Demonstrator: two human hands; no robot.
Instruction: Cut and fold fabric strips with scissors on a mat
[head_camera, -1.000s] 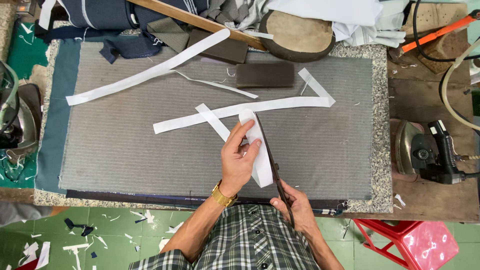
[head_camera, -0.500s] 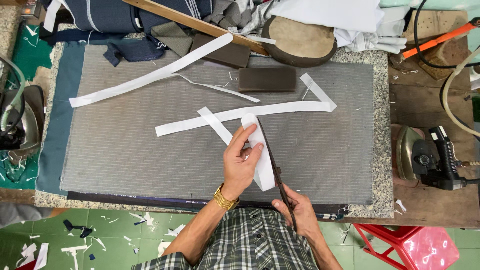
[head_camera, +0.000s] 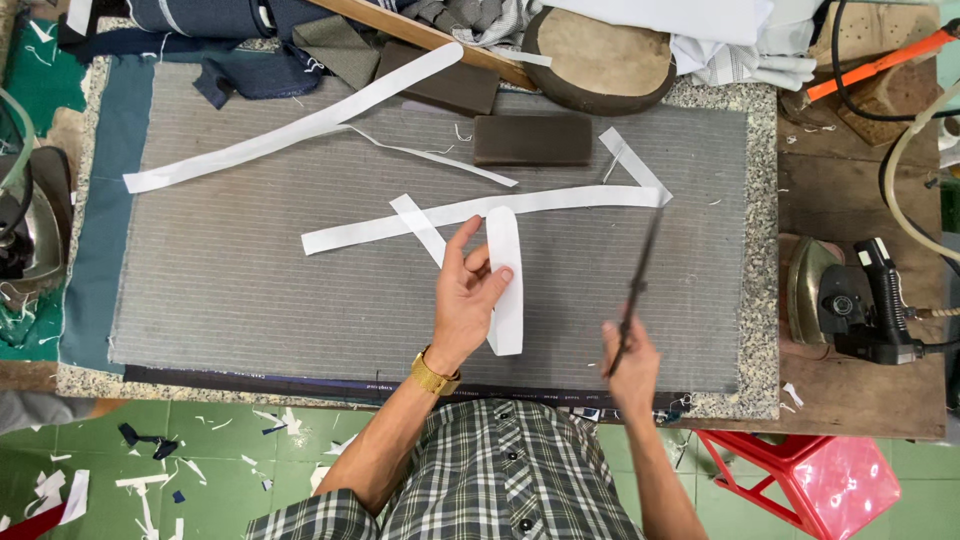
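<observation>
Left hand (head_camera: 465, 300) is pinching white strip (head_camera: 505, 275), rounded end showing, above grey cloth (head_camera: 250, 270) | right hand (head_camera: 632, 365) is gripping closed scissors (head_camera: 635, 285), lifting clear | further uncut strips (head_camera: 470, 210) lying alongside.

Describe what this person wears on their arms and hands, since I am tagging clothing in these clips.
The left hand and right hand are bare, without gloves. A gold wristwatch with a metal band circles the left wrist. Both forearms are uncovered. A plaid shirt in grey, dark and white, with dark buttons, covers the torso.
</observation>
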